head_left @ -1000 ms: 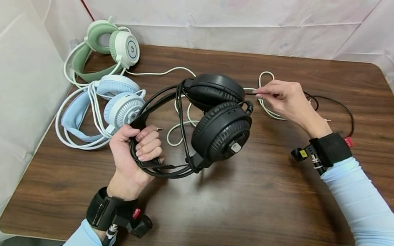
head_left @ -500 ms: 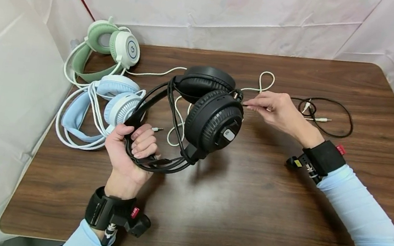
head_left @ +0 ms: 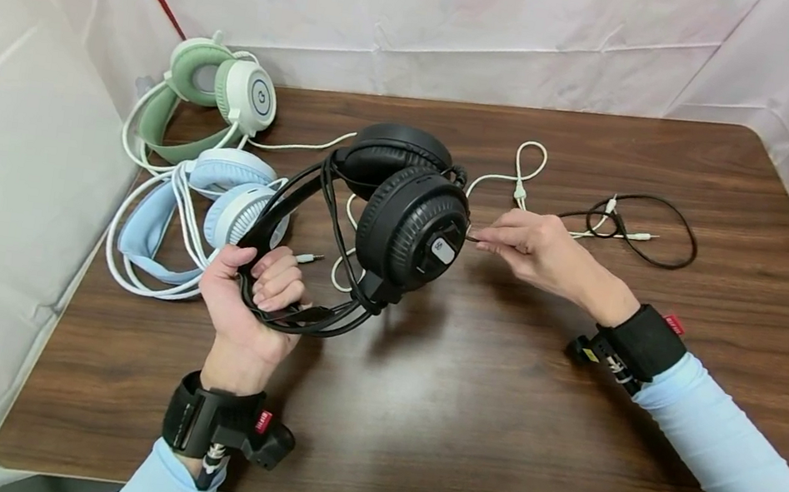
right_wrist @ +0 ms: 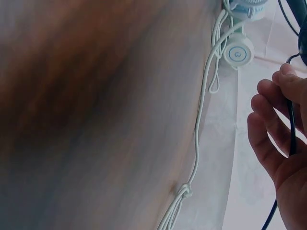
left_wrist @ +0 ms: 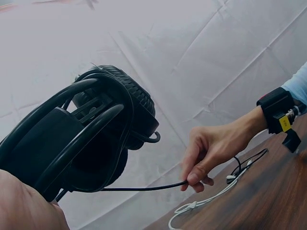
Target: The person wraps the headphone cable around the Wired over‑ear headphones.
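Observation:
My left hand [head_left: 253, 306] grips the headband of black over-ear headphones [head_left: 408, 227], holding them above the table with the ear cups turned right. In the left wrist view, several black cable loops lie along the headband. The thumb and index finger of my right hand [head_left: 540, 254] pinch the headphones' thin black cable [left_wrist: 148, 188], just right of the cups. Its other fingers are loosely bent in the right wrist view. The cable passes through that hand, and its far end lies looped on the table.
Light-blue headphones [head_left: 235, 215] and green-and-white headphones [head_left: 249, 95] stand at the left of the brown table [head_left: 490, 428]. A white cable [head_left: 530, 168] runs across the back, with a plug [head_left: 309, 258] near my left hand. White sheeting [head_left: 471, 21] surrounds the table.
The black headphones have moved left and slightly up with my left hand. My right hand has moved left and down toward me, pinching the cable, and the white cable behind it shows more.

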A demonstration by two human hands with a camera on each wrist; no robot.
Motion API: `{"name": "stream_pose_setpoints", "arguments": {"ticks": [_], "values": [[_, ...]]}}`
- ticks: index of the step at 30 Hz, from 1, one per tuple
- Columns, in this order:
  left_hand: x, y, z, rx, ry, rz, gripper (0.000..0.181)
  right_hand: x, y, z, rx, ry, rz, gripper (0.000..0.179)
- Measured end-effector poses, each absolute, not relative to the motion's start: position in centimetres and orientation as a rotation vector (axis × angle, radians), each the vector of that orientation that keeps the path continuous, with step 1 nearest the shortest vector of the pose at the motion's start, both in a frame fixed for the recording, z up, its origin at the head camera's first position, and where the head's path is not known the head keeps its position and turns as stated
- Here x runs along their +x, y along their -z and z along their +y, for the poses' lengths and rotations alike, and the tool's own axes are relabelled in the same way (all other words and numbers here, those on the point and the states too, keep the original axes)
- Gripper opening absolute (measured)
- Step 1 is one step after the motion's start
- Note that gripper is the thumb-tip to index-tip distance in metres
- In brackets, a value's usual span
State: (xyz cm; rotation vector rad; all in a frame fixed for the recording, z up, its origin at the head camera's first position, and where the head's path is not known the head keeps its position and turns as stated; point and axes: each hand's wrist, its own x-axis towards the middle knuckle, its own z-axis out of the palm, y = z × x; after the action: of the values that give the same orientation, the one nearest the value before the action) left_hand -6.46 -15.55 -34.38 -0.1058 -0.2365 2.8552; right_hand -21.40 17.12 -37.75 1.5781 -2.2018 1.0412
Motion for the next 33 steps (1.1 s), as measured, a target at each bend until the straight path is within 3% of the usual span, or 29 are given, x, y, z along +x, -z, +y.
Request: {"name": "stream_pose_setpoints", "arguments": {"ticks": [11, 33], "values": [[-6.7, 34.3, -16.0, -0.084, -2.876, -0.217, 0.018, -19.5, 37.8, 16.4, 1.660, -0.933, -2.186, 0.025], [-7.1, 34.5, -17.2, -0.293, -3.020, -0.254, 0.020, -15.2, 35.1, 13.9, 1.842, -0.714, -2.009, 0.011]]}}
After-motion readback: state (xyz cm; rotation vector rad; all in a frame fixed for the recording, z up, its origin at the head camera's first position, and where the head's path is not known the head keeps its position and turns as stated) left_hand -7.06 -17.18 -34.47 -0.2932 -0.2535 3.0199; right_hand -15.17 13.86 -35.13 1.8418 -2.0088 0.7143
